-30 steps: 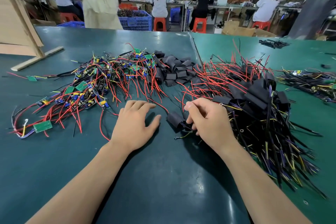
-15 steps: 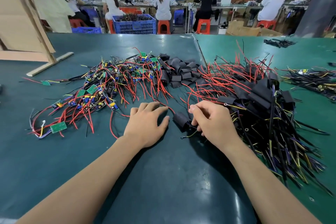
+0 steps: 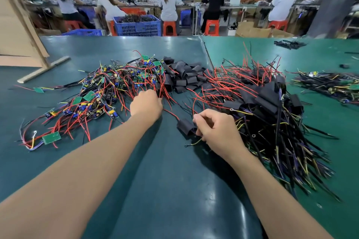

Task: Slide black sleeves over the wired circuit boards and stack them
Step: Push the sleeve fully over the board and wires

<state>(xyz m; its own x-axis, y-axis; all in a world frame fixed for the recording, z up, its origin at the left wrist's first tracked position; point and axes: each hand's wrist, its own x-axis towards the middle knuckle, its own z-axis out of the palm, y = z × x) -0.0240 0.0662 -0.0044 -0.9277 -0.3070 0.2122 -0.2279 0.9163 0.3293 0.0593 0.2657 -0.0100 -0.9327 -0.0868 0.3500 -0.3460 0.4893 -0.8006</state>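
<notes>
Black sleeved board [image 3: 186, 126] at counter [image 3: 174, 190] centre, pinched by right hand [image 3: 217, 132]; stack at 3 o'clock. Left hand [image 3: 146, 104] curled into red wires [image 3: 163, 91] at 11, grip contents unclear. Sleeve soft, light; hold sleeve body, not leads.

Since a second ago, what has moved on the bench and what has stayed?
The left hand left its flat rest on the mat and reached forward into the red wires at the edge of the unsleeved board pile. The right hand still holds the sleeved board beside the finished stack. Loose sleeves unchanged.
</notes>
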